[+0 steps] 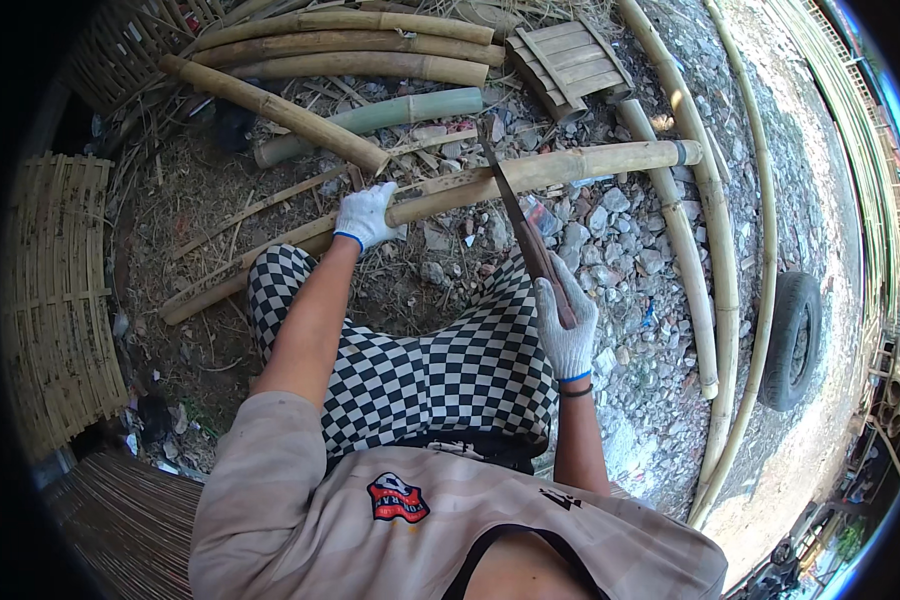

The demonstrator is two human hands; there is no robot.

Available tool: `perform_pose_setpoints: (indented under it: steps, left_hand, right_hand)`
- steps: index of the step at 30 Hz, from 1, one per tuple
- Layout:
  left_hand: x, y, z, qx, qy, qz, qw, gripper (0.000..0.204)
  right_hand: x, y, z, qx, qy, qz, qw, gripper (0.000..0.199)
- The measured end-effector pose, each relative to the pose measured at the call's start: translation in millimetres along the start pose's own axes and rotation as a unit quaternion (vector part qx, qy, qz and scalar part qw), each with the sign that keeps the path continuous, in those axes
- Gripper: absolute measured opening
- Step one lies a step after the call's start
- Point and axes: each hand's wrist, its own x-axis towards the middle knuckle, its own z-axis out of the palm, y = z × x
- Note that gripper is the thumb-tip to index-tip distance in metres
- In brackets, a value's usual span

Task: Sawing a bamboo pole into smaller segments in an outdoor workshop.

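My right hand [569,318], in a white knit glove with a blue cuff, is closed round the wooden handle of a hand saw [517,215]. The saw's long dark blade points away from me and crosses a thick yellowish bamboo pole [600,162], touching or just over it. On the same pole, to the left of the blade, my left hand [367,216] wears a matching glove and grips the bamboo. Its fingertips are partly hidden. The pole slants across in front of my knees, and its right end lies over another bamboo pole [670,215].
Several cut bamboo poles [360,45] lie at the far left, beside a greenish piece [400,110]. A slatted wooden crate [570,62] stands beyond the pole. Long poles [715,250] run down the right, near a tyre [792,340]. Rubble [630,240] covers the ground; woven bamboo panels [60,300] stand left.
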Motion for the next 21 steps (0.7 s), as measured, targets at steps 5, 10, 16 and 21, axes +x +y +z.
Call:
perform_pose_setpoints:
  steps: [5, 10, 16, 21]
  left_hand:
    - [13, 12, -9, -0.01, -0.039, -0.026, 0.999, 0.08]
    - [13, 6, -23, -0.019, -0.096, -0.032, 0.995, 0.089]
    - [17, -16, -39, -0.136, -0.053, 0.005, 0.989, 0.04]
    - [34, -54, -86, -0.076, -0.013, 0.035, 0.996, 0.033]
  right_hand:
    - [81, 38, 51, 0.051, 0.038, -0.025, 0.998, 0.039]
    - [89, 53, 65, 0.047, 0.033, -0.006, 0.998, 0.044]
    - [92, 49, 62, 0.049, 0.062, -0.005, 0.997, 0.045]
    - [90, 43, 57, 0.025, 0.063, 0.003, 0.998, 0.045]
